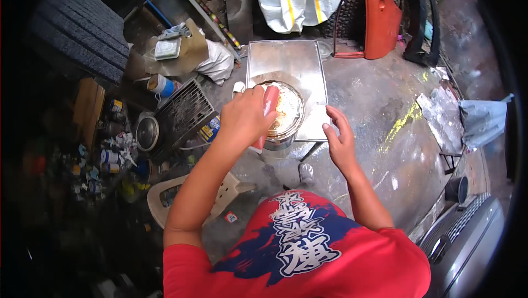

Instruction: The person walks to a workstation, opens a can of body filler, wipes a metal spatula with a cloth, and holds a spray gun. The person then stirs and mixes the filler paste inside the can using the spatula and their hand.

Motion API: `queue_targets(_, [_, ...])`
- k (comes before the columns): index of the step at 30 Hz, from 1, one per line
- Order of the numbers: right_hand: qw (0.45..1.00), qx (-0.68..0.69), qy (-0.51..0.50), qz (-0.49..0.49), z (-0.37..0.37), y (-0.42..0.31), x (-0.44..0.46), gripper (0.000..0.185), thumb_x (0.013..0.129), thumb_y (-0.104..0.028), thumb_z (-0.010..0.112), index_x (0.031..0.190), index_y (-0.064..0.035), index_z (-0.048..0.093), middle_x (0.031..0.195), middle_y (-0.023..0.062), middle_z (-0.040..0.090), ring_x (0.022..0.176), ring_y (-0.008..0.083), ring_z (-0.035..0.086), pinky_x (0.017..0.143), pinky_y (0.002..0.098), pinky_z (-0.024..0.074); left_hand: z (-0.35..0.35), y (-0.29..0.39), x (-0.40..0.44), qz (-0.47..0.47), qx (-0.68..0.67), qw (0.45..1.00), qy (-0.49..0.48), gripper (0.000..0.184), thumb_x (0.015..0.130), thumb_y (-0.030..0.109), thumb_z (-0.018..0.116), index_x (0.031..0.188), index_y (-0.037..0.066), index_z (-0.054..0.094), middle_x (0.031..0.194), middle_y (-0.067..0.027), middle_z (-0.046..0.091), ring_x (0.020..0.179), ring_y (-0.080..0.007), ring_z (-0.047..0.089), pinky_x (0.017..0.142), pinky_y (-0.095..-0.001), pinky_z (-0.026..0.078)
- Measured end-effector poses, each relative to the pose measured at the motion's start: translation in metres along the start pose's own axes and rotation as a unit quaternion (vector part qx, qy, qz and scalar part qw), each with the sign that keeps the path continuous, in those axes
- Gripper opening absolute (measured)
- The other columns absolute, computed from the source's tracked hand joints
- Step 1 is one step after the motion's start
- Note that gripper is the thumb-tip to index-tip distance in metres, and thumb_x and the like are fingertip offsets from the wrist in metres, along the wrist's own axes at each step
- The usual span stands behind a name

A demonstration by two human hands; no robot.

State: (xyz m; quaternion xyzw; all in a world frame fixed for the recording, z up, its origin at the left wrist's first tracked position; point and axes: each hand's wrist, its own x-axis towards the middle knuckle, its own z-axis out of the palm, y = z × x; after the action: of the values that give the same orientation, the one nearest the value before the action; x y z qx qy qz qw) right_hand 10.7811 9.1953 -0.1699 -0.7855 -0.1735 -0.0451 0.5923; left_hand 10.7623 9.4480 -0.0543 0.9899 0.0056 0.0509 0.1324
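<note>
Red bar in left hand, over round can

Showing metal table [286,59] at 12 o'clock. Beyond it, same direction, white sacking [291,1] with yellow stripes; red panel [382,23] upright towards 1 o'clock. At table's 6 o'clock edge, round can [290,112], top stained brownish (contents unclear). At can's 9 o'clock side, left hand [243,115], curled closed around red bar [270,100], tilted across rim area; contact with can, can't tell. At can's 4 o'clock, apart from it, right hand [342,139], raised, fingers loosely open, thumb apart, holding nothing.
</note>
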Motion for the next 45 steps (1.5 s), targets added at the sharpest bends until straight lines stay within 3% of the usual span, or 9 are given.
queue_targets(13, [0.917,-0.129,-0.263,-0.271,-0.013,-0.013,0.077,0.033,0.093,-0.023,0.062,0.122,-0.0106,0.069,0.158,0.0217,0.035,0.148,0.0432,0.029,0.12,0.055,0.0223,0.016,0.013,-0.006,-0.07,0.046,0.995,0.047,0.033,0.078,0.023,0.071,0.102,0.005,0.055,0.092,-0.0165,0.066,0.093,-0.0377,0.064,0.079,-0.049,0.052])
queue_targets(18, [0.879,-0.134,-0.311,-0.335,0.008,-0.02,0.097,0.028,0.089,-0.023,0.065,0.115,-0.0116,0.07,0.158,0.0208,0.036,0.148,0.0441,0.028,0.119,0.0631,0.0215,-0.004,-0.004,-0.032,-0.231,-0.006,0.964,0.135,0.037,0.079,0.021,0.073,0.107,0.005,0.055,0.089,-0.0146,0.064,0.087,-0.0328,0.065,0.076,-0.0437,0.051])
queue_targets(22, [0.857,-0.153,-0.334,-0.361,0.02,-0.021,0.109,0.027,0.087,-0.022,0.065,0.111,-0.0111,0.071,0.157,0.0203,0.036,0.148,0.043,0.029,0.12,0.0639,0.0211,0.006,-0.043,-0.099,-0.346,-0.169,0.896,0.222,0.027,0.085,0.014,0.07,0.104,0.006,0.052,0.086,-0.0039,0.053,0.076,-0.0136,0.054,0.069,-0.031,0.047])
queue_targets(26, [0.852,-0.15,-0.348,-0.361,0.026,-0.021,0.117,0.023,0.087,-0.021,0.064,0.106,-0.0103,0.071,0.158,0.0202,0.036,0.148,0.0429,0.029,0.12,0.0643,0.0208,0.094,-0.108,-0.213,-0.431,-0.22,0.839,0.25,0.024,0.084,0.011,0.07,0.098,0.005,0.051,0.082,-0.0021,0.047,0.071,-0.0136,0.048,0.066,-0.0304,0.043])
queue_targets(34, [0.882,-0.117,-0.324,-0.32,0.022,-0.017,0.134,0.03,0.088,-0.019,0.062,0.115,-0.0088,0.068,0.16,0.0203,0.033,0.149,0.0434,0.027,0.12,0.0631,0.0198,0.295,-0.089,-0.391,-0.618,-0.367,0.62,0.315,0.03,0.085,0.009,0.066,0.111,0.002,0.053,0.086,-0.001,0.054,0.071,-0.0091,0.05,0.063,-0.0259,0.044])
queue_targets(38, [0.934,-0.051,-0.29,-0.202,0.027,-0.011,0.143,0.028,0.092,-0.014,0.06,0.117,-0.0033,0.065,0.145,0.0215,0.048,0.136,0.0417,0.045,0.113,0.0498,0.0363,0.275,-0.071,-0.381,-0.616,-0.451,0.551,0.337,0.032,0.088,0.013,0.064,0.117,0.002,0.059,0.09,-0.0014,0.059,0.074,-0.0098,0.054,0.063,-0.0256,0.046])
queue_targets(39, [0.942,-0.054,-0.253,-0.215,0.029,-0.013,0.145,0.028,0.094,-0.013,0.059,0.119,-0.0015,0.064,0.128,0.0197,0.058,0.119,0.0373,0.058,0.102,0.0424,0.0452,0.267,-0.075,-0.379,-0.601,-0.468,0.563,0.32,0.024,0.091,0.015,0.062,0.111,0.003,0.062,0.089,0.0,0.059,0.079,-0.0088,0.056,0.068,-0.0246,0.046])
queue_targets(42, [0.941,-0.083,-0.312,-0.1,0.029,-0.021,0.156,0.029,0.095,-0.013,0.059,0.121,-0.0009,0.064,0.116,0.0184,0.061,0.107,0.0343,0.063,0.094,0.0409,0.0488,0.226,-0.078,-0.34,-0.536,-0.48,0.615,0.323,0.021,0.092,0.016,0.061,0.109,0.004,0.063,0.089,0.0019,0.059,0.083,-0.0078,0.055,0.074,-0.0245,0.044])
queue_targets(45, [0.941,-0.112,-0.291,-0.133,0.032,-0.021,0.157,0.027,0.096,-0.014,0.058,0.117,-0.0005,0.066,0.107,0.0191,0.063,0.1,0.036,0.064,0.09,0.0427,0.0501,0.187,-0.068,-0.288,-0.459,-0.475,0.677,0.324,0.025,0.088,0.011,0.065,0.112,0.004,0.061,0.099,0.0001,0.06,0.091,-0.0108,0.056,0.082,-0.0268,0.045])
